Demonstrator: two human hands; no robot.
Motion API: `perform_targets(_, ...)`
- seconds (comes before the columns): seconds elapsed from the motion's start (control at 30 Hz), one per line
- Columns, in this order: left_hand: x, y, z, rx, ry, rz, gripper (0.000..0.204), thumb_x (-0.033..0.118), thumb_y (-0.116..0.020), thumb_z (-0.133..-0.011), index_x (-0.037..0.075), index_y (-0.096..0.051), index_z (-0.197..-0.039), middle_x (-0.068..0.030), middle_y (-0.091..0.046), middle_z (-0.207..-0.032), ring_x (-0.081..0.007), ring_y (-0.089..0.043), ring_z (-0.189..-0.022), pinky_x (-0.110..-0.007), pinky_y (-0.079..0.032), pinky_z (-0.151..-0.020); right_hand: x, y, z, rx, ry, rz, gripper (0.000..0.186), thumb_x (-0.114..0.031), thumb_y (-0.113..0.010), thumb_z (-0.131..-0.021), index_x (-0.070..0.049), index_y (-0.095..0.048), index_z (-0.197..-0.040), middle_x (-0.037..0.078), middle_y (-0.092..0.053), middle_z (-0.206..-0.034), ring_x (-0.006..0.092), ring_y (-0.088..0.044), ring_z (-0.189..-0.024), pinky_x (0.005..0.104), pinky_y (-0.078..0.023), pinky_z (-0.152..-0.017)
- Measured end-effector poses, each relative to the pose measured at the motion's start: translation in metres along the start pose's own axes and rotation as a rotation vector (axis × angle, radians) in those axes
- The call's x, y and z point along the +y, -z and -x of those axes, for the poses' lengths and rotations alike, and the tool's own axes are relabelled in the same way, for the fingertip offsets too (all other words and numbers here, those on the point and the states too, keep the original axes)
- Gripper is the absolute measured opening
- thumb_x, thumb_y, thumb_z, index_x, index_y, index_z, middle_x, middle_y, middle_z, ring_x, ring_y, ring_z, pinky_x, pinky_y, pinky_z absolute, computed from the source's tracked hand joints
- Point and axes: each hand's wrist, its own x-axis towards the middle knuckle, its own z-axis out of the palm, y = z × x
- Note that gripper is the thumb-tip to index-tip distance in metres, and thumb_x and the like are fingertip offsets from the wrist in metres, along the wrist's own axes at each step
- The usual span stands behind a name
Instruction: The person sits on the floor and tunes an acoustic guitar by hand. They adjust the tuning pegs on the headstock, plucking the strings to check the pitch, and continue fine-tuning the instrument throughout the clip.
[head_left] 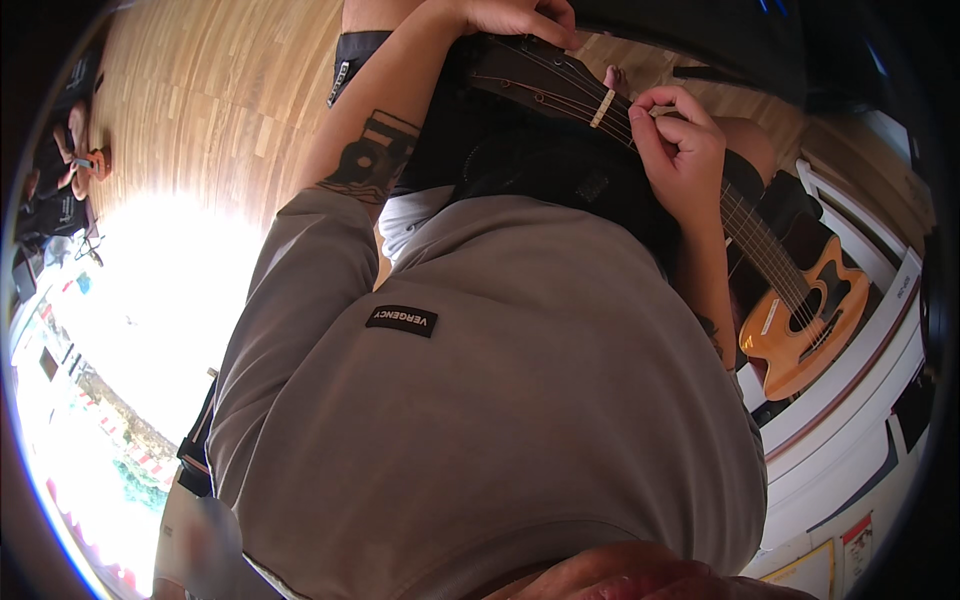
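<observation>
A dark guitar headstock [545, 82] lies across my lap, with several strings running over a pale nut [603, 107]. My left hand [520, 18] is at the top edge of the view, its fingers curled by the headstock's far edge; what they grip is hidden. Beside the nut, my right hand [680, 140] is closed, thumb and forefinger pinched together at a guitar string. Past that hand a fretted neck [760, 238] runs down to an orange-brown acoustic guitar body [845, 290] with a dark pickguard. My hand hides whether this neck joins the headstock.
White furniture edges [850, 370] curve around the guitar body at the right. Wooden flooring [220, 90] stretches to the left, with a glaring bright patch below. At the far left a person [70, 165] sits with a small orange-brown guitar [98, 163].
</observation>
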Motion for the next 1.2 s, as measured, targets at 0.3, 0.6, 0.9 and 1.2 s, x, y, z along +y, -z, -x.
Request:
perform_targets(0.3, -0.017, 0.003, -0.009, -0.188, -0.205, 0.161, 0.012, 0.01, -0.065, -0.094, 0.0, -0.071, -0.095, -0.0038, -0.07, -0.097, -0.0109, -0.061, -0.084, -0.026, -0.049, -0.075, -0.001, -0.001, -0.001, 0.01, 0.016, -0.001, 0.03, 0.001, -0.072, -0.09, 0.01, -0.058, -0.065, 0.01, -0.066, -0.084, 0.0138, -0.06, -0.064, 0.0258, -0.055, -0.084)
perform_targets(0.6, -0.002, 0.003, -0.001, -0.115, -0.143, 0.126, 0.018, 0.012, -0.07, -0.091, -0.001, -0.073, -0.103, -0.0032, -0.071, -0.09, -0.0107, -0.062, -0.081, -0.027, -0.05, -0.073, 0.001, 0.0, 0.0, 0.012, 0.007, 0.004, 0.032, -0.001, -0.072, -0.09, 0.009, -0.057, -0.064, 0.01, -0.066, -0.085, 0.0146, -0.059, -0.063, 0.0267, -0.055, -0.086)
perform_targets(0.9, -0.007, 0.002, -0.006, -0.15, -0.117, 0.084, 0.028, 0.018, -0.067, -0.091, -0.002, -0.075, -0.109, -0.0077, -0.075, -0.097, -0.0148, -0.066, -0.086, -0.029, -0.052, -0.077, 0.002, 0.0, 0.001, 0.002, -0.007, 0.02, 0.032, -0.001, -0.072, -0.09, 0.009, -0.057, -0.063, 0.01, -0.066, -0.086, 0.0154, -0.063, -0.067, 0.0256, -0.054, -0.08)
perform_targets(1.2, -0.014, 0.005, -0.005, -0.124, -0.074, 0.045, 0.025, 0.025, -0.071, -0.091, 0.001, -0.076, -0.098, -0.003, -0.071, -0.087, -0.0121, -0.061, -0.079, -0.029, -0.049, -0.072, 0.0, 0.001, 0.001, -0.004, -0.017, 0.004, 0.03, -0.001, -0.073, -0.09, 0.009, -0.059, -0.065, 0.01, -0.067, -0.086, 0.0136, -0.062, -0.067, 0.024, -0.052, -0.074)
